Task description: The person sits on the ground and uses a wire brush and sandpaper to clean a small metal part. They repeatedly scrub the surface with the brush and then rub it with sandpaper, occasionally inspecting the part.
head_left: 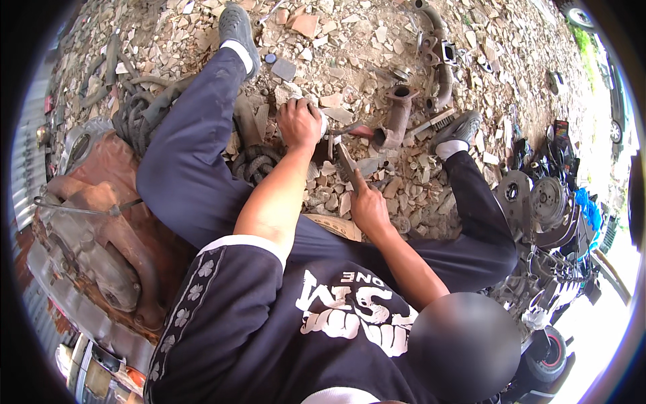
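Note:
My left hand (299,124) is closed over the stony ground, curled round a pale object (324,124) that is mostly hidden by the fingers. Lower and to the right, my right hand (370,207) grips a tool with a flat wooden handle (348,166). Its far end is too small to make out, and it points up toward the left hand. Between the hands and a rusty flanged pipe (397,118) lies a red-handled thing (361,130). A wire brush (441,121) lies on the rubble beside that pipe.
My legs are spread around the work spot on broken stone. A curved metal manifold (441,74) lies farther off. Coiled dark rope (145,118) and a large rusty engine part (111,236) are at left. Metal discs (548,200) and engine parts are piled at right.

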The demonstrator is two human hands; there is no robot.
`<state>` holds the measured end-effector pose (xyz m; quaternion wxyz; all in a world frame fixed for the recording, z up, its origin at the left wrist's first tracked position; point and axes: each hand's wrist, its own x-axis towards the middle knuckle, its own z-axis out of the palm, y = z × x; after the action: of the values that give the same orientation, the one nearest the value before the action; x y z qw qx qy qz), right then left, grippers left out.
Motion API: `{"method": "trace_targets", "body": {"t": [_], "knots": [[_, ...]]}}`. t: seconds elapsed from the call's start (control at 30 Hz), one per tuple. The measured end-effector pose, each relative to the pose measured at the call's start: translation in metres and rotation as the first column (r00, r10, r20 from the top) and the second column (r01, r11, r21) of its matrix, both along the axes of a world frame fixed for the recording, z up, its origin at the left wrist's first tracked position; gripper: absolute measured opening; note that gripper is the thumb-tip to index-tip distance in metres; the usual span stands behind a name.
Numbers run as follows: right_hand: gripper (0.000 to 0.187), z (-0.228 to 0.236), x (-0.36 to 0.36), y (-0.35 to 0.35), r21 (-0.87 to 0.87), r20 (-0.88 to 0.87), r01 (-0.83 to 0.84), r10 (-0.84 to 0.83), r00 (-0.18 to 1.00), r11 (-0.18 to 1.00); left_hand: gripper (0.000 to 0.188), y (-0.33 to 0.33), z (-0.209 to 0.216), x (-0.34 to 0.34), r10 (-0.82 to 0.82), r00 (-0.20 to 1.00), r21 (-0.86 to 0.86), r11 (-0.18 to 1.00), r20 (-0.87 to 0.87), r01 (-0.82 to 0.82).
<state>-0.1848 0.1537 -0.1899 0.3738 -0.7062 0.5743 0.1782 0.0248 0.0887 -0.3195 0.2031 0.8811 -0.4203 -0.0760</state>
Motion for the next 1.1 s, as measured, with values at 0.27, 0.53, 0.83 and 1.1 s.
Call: {"method": "trace_targets", "body": {"t": [0.27, 0.53, 0.83, 1.1], "knots": [[0.063, -0.01, 0.001, 0.002, 0.007, 0.032, 0.03, -0.03, 0.999, 1.0, 0.018, -0.001, 0.001, -0.001, 0.007, 0.998, -0.061, 0.998, 0.058, -0.003], [0.065, -0.024, 0.0, 0.006, 0.002, 0.028, 0.083, -0.083, 0.996, 0.997, 0.02, -0.002, 0.005, -0.002, -0.006, 1.0, -0.046, 0.999, 0.013, 0.006], [0.063, -0.023, 0.0, 0.008, 0.042, 0.069, 0.159, -0.161, 0.984, 0.986, 0.024, 0.003, 0.0, -0.002, -0.002, 1.0, -0.018, 1.0, 0.028, 0.002], [0.062, -0.045, -0.014, 0.003, -0.036, 0.074, 0.139, -0.136, 0.988, 0.99, 0.026, -0.007, 0.002, -0.009, -0.002, 0.999, -0.016, 1.0, 0.037, 0.003]]}}
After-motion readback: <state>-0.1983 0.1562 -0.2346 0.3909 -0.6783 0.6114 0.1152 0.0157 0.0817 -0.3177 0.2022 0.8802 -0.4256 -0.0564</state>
